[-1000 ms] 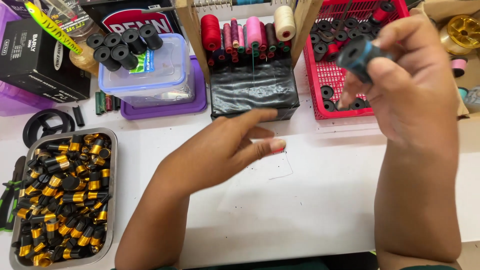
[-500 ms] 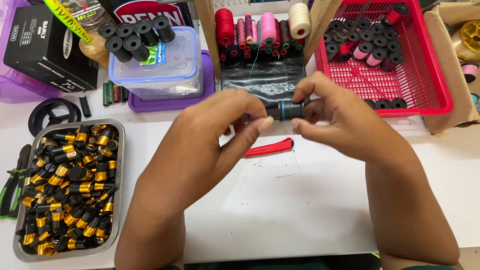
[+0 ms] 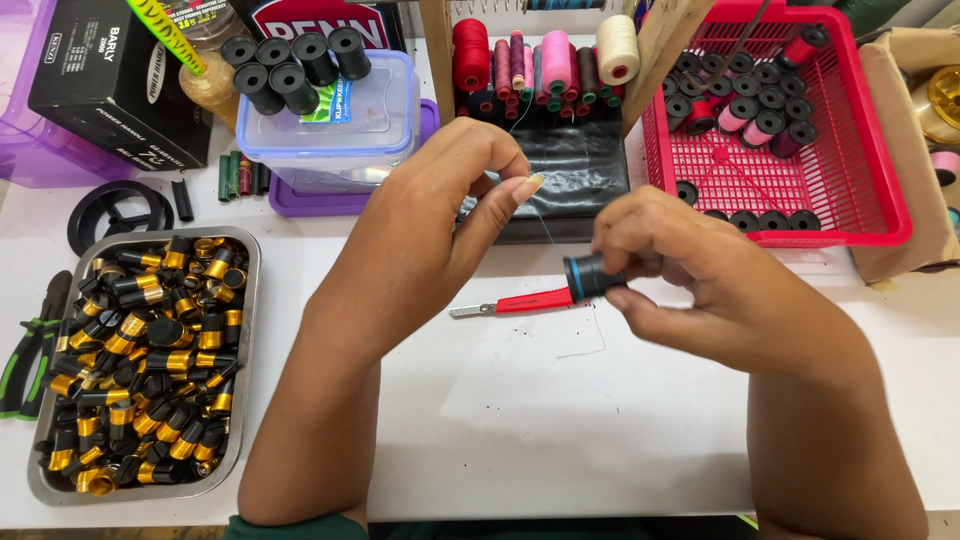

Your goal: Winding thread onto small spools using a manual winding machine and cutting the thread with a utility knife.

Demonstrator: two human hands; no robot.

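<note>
My right hand point(image 3: 700, 280) grips a small black spool with a blue rim point(image 3: 590, 277) above the white table point(image 3: 560, 420). My left hand point(image 3: 450, 210) is raised to the left of it, thumb and fingertips pinched on a thin thread point(image 3: 545, 228) that runs down to the spool. A red-handled cutter point(image 3: 520, 302) lies on the table just below and between the hands.
A metal tray point(image 3: 245, 300) of black-and-gold parts sits at the left, with green pliers point(image 3: 30, 350) beside it. A red basket point(image 3: 880, 190) with black spools is at the back right. A thread rack point(image 3: 545, 60), a clear box point(image 3: 330, 120) topped with black spools and a black carton point(image 3: 110, 80) line the back.
The right hand brought the spool down from the red basket to the table middle. The hands met on it, then the left drew apart, pulling thread out to the left.
</note>
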